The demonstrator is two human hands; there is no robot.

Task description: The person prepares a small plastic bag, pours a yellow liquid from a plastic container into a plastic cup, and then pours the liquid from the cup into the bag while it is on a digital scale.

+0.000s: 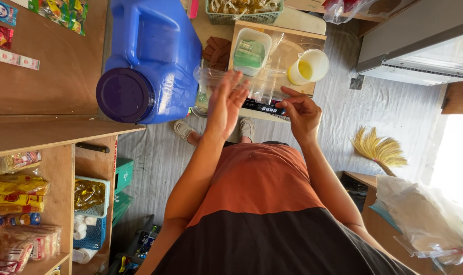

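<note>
My left hand (225, 104) is held flat with its fingers stretched out, resting against a clear plastic bag (259, 86) above a small table. My right hand (301, 114) pinches the bag's right edge between thumb and fingers. Under the bag lies a black digital scale (264, 107). Just beyond it stand a clear lidded tub with green contents (250, 50) and a white cup of yellow liquid (308, 66).
A big blue water jug (155, 46) with a purple cap (124, 95) stands on the wooden counter at left. Snack packets (17, 188) fill the shelves below it. A green basket (244, 15), a straw broom (379, 150) and plastic bags (425, 214) are around.
</note>
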